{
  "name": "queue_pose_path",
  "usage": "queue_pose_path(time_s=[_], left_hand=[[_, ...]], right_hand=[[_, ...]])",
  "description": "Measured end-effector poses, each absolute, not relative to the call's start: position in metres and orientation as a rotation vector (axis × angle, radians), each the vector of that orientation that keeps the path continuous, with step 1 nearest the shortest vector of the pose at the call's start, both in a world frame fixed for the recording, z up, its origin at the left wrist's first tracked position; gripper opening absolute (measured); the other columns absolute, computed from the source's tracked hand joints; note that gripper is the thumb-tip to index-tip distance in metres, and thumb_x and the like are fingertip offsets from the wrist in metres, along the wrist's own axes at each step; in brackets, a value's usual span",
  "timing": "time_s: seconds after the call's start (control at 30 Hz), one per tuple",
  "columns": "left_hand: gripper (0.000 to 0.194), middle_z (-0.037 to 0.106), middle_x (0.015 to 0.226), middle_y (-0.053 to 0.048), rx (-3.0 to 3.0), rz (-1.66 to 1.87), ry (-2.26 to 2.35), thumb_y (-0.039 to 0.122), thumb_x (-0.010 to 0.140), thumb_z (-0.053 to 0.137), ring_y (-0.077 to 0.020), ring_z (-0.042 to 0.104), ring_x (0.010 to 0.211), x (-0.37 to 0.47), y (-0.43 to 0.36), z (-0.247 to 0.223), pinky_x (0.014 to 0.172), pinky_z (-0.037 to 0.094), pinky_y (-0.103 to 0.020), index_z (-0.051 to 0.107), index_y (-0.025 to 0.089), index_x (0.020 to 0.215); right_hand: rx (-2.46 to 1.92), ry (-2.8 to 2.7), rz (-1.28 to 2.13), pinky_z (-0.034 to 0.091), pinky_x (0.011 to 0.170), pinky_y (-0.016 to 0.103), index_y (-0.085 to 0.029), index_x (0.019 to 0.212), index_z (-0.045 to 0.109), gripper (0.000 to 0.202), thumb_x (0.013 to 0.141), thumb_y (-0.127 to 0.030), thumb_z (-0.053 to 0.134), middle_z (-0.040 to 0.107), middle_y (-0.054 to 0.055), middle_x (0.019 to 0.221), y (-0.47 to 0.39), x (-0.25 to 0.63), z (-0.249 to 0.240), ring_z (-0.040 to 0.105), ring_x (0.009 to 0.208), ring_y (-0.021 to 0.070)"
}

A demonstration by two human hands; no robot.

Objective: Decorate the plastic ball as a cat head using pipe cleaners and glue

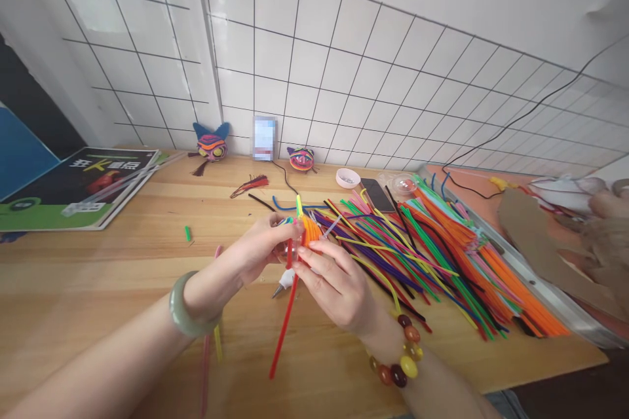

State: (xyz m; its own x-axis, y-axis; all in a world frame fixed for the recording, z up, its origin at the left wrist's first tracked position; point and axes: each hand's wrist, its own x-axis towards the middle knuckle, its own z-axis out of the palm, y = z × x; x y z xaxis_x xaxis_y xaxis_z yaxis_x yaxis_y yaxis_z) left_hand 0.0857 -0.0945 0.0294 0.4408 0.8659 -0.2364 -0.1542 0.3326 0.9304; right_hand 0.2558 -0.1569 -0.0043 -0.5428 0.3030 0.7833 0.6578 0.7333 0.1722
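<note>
My left hand (265,239) is closed around a small craft piece (310,232) wrapped in rows of orange pipe cleaner, with transparent plastic showing below. A yellow tip sticks up from its top. The fingers of my right hand (339,285) press against the front and right side of the piece, by a red pipe cleaner (282,334). That red strand runs down over the front, and its loose end hangs toward me. Just under my hands lies a white tool (285,280) with a pointed metal tip, mostly hidden.
Many coloured pipe cleaners (388,242) are heaped to the right. Two finished cat-like heads (211,142) (301,158) stand near the gridded wall, with a lit phone (265,137) between them. Further objects are a pink bowl (348,177), a dark phone (377,195) and a book (93,190).
</note>
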Motion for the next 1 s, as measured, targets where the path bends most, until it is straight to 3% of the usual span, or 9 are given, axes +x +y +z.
queue_pose_path(time_s=[0.43,0.7,1.0], left_hand=[[0.029,0.058,0.063,0.003,0.967,0.739,0.854,0.04,0.072,0.074,-0.0102,0.055,0.053,0.087,-0.097,0.026,0.049,0.043,-0.022,0.058,0.017,0.077],[0.031,0.057,0.06,0.003,0.995,0.71,0.874,0.043,0.071,0.074,-0.0108,0.055,0.051,0.087,-0.097,0.027,0.048,0.042,-0.022,0.056,0.017,0.073],[0.02,0.054,0.057,0.005,1.033,0.718,0.914,0.03,0.073,0.069,-0.0081,0.049,0.049,0.088,-0.094,0.027,0.045,0.039,-0.02,0.053,0.017,0.071]], right_hand=[[-0.674,-2.156,-0.546,0.06,0.094,0.044,-0.004,0.103,0.071,0.018,0.087,-0.005,0.063,0.074,0.015,0.106,-0.156,0.256,-0.005,0.062,0.111,0.0279],[-0.7,-2.184,-0.572,0.061,0.092,0.041,-0.008,0.103,0.072,0.018,0.091,-0.008,0.059,0.074,0.012,0.106,-0.158,0.257,0.003,0.063,0.108,0.0259],[-0.695,-2.194,-0.583,0.061,0.09,0.041,-0.007,0.101,0.073,0.02,0.092,-0.007,0.055,0.075,0.013,0.103,-0.16,0.258,0.008,0.064,0.104,0.026]])
